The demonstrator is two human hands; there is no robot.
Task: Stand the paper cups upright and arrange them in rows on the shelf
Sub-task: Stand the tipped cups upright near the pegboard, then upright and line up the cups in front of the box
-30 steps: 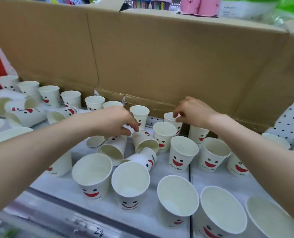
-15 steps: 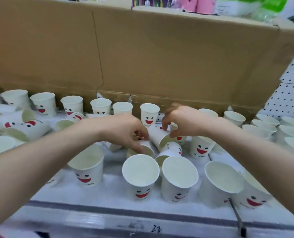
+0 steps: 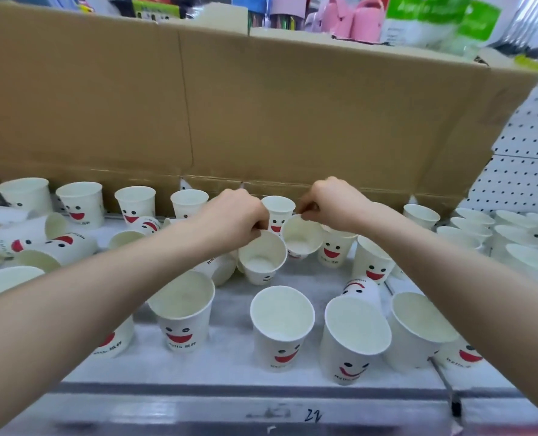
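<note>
Several white paper cups with red smiley faces stand and lie on the pale shelf [image 3: 230, 366]. My left hand [image 3: 233, 217] pinches the far rim of one upright cup [image 3: 261, 258] in the middle. Just to its right, my right hand [image 3: 333, 201] pinches the rim of a second cup [image 3: 302, 239], which tilts toward me. A row of upright cups [image 3: 134, 204] lines the back. Toppled cups [image 3: 57, 247] lie at the left, and one cup [image 3: 360, 289] rests upside down at the right.
A tall cardboard wall [image 3: 261, 114] closes the back of the shelf. White pegboard [image 3: 525, 165] rises at the right, with more upright cups [image 3: 469, 221] below it. The shelf's front edge [image 3: 261, 413] runs along the bottom. Upright cups [image 3: 282, 325] fill the front row.
Both hands have lifted a cup each from the toppled cluster in the middle and turned them mouth-up. The hands now sit closer together and farther back.
</note>
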